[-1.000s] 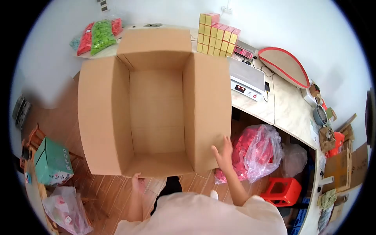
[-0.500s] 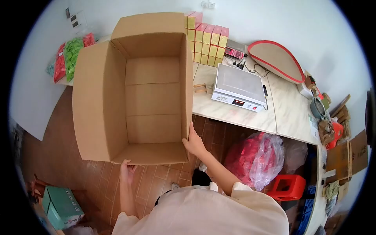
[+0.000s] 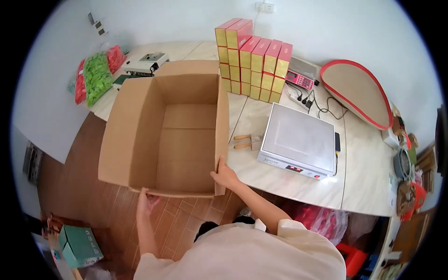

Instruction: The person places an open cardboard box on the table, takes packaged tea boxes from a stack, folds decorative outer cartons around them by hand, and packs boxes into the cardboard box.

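A large open cardboard box [image 3: 186,144] is tilted toward me with nothing inside, its left flap spread outward. My left hand [image 3: 147,201] grips its near bottom edge, fingers tucked partly beneath the cardboard. At the near right corner, my right hand [image 3: 225,175] holds the right side with its thumb and fingers on the cardboard. The box's far end is over the edge of the marble-patterned table [image 3: 303,191]. Stacked red and gold boxes [image 3: 256,60] stand just beyond it to the right.
On the table are a flat metal-topped device [image 3: 301,140], wooden-handled tools [image 3: 245,141], a pink scale [image 3: 300,80], cables and a red-rimmed tray [image 3: 357,91]. Green and red bags [image 3: 97,77] lie at the back left. A green carton [image 3: 79,246] is low at left.
My right hand has gone from open beside the right flap to gripping the box's near right corner. The right flap no longer spreads outward. The view has shifted, showing more of the table.
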`<act>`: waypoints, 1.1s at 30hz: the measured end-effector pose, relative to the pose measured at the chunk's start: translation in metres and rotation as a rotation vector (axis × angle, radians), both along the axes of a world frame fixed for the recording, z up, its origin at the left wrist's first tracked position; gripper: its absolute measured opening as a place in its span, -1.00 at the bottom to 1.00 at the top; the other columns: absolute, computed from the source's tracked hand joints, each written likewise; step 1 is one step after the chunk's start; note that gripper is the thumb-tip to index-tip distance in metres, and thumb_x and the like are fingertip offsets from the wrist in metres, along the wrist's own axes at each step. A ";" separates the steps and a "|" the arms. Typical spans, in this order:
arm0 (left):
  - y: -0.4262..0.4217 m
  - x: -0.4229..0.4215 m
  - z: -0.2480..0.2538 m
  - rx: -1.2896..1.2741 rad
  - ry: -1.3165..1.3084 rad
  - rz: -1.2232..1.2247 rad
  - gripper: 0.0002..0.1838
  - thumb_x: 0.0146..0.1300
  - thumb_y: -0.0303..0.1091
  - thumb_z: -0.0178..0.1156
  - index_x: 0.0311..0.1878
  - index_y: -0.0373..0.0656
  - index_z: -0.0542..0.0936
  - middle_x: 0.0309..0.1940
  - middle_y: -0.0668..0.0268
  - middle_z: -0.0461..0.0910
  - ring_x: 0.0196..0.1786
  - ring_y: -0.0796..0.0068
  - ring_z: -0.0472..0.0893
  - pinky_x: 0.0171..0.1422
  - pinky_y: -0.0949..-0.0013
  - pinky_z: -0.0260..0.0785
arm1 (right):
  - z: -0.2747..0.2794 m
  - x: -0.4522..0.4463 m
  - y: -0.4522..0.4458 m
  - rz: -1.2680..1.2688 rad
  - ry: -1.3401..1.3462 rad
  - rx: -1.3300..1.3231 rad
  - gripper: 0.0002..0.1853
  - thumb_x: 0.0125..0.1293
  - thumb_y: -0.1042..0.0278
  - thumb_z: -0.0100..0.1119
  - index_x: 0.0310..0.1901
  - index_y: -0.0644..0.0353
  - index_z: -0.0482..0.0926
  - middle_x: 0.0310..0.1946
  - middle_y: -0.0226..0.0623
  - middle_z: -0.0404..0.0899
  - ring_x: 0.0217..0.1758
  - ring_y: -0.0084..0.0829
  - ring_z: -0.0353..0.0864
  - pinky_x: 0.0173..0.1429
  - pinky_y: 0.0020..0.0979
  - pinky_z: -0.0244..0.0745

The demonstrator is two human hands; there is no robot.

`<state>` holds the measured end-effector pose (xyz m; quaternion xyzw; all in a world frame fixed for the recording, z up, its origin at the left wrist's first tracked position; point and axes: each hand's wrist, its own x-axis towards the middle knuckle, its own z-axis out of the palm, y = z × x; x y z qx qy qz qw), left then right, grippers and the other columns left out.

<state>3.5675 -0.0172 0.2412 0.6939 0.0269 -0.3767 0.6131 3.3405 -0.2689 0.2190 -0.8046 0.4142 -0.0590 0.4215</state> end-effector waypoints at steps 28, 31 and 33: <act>-0.510 0.074 0.090 -0.189 -1.094 -0.326 -0.13 0.17 -0.22 0.25 0.41 -0.28 -0.01 0.37 -0.02 0.11 0.45 0.12 0.08 0.48 0.20 -0.05 | 0.149 0.009 -0.392 -0.005 -0.505 -0.187 -0.57 0.41 0.19 -0.03 0.18 0.30 0.35 -0.03 -0.13 0.55 -0.05 -0.33 0.57 0.01 -0.37 0.45; -0.548 0.038 0.051 0.121 -0.975 -0.577 0.07 0.05 -0.18 0.34 0.46 -0.23 -0.18 0.40 -0.09 0.01 0.41 -0.02 0.13 0.44 0.19 0.08 | 0.147 0.032 -0.418 0.001 -0.407 -0.175 -0.59 0.40 0.22 0.00 0.18 0.28 0.35 -0.05 -0.10 0.56 -0.03 -0.29 0.58 0.05 -0.35 0.44; -0.542 0.031 0.029 0.151 -0.873 -0.601 0.03 0.04 -0.19 0.34 0.45 -0.24 -0.11 0.36 -0.09 0.10 0.36 0.00 0.23 0.39 0.19 0.15 | 0.133 0.039 -0.431 -0.018 -0.371 -0.141 -0.59 0.40 0.23 0.00 0.17 0.28 0.36 -0.06 -0.09 0.56 -0.04 -0.28 0.59 0.06 -0.34 0.44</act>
